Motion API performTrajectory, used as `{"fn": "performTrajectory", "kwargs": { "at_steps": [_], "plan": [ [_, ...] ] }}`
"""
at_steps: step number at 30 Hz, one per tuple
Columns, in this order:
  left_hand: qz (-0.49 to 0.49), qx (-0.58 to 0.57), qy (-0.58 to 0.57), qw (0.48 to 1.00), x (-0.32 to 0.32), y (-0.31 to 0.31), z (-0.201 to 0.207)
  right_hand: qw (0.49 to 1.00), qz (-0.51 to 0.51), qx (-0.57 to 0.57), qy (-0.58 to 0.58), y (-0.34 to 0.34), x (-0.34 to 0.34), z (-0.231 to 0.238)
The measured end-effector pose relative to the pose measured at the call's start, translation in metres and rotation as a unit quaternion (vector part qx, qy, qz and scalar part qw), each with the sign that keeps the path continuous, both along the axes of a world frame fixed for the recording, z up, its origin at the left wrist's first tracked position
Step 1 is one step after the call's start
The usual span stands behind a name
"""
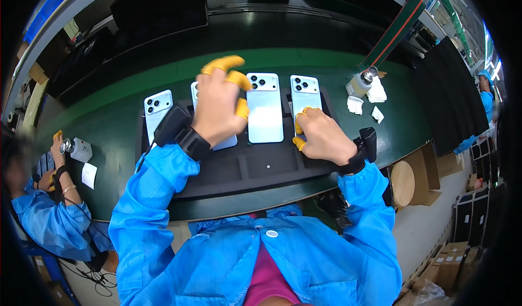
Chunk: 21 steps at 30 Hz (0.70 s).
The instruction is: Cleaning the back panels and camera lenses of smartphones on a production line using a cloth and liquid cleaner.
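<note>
Several pale blue smartphones lie back-up in a row on a black foam tray (228, 178), their camera bumps at the far end. My left hand (217, 110), wearing yellow finger cots, hovers over the second smartphone (228, 143) with fingers spread and bent, hiding most of it. Left of that hand is the first smartphone (157, 109), partly covered by a black wrist device. The third smartphone (265, 115) lies fully in sight between my hands. With cot-covered fingers and thumb, my right hand (326, 136) grips the lower part of the rightmost smartphone (305, 98).
On the green bench (255, 197), a bottle with a metal top (360, 83) stands at right beside crumpled white wipes (376, 93). Another bottle (80, 150) and a white slip (89, 175) are at left, near a seated co-worker (51, 213). Cardboard boxes (424, 170) sit lower right.
</note>
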<state>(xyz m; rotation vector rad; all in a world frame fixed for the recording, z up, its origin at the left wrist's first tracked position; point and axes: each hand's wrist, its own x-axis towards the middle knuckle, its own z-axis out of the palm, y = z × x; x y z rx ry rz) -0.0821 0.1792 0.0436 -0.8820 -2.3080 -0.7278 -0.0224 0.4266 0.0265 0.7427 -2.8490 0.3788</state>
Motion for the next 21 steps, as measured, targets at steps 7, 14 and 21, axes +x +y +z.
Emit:
{"fn": "performTrajectory", "kwargs": {
  "at_steps": [7,14,21],
  "plan": [
    [-0.195,-0.144,-0.070,0.968,0.031,0.037,-0.029,0.987,0.075,-0.078,-0.119,0.021,-0.011,0.005],
    [-0.153,-0.103,-0.083,0.979,0.034,0.044,-0.038,0.991,0.098,-0.066,-0.057,0.022,-0.008,-0.009],
    [-0.201,-0.074,-0.061,0.975,0.039,0.045,-0.043,0.985,0.100,-0.071,-0.120,0.020,-0.002,0.006]
  ]
}}
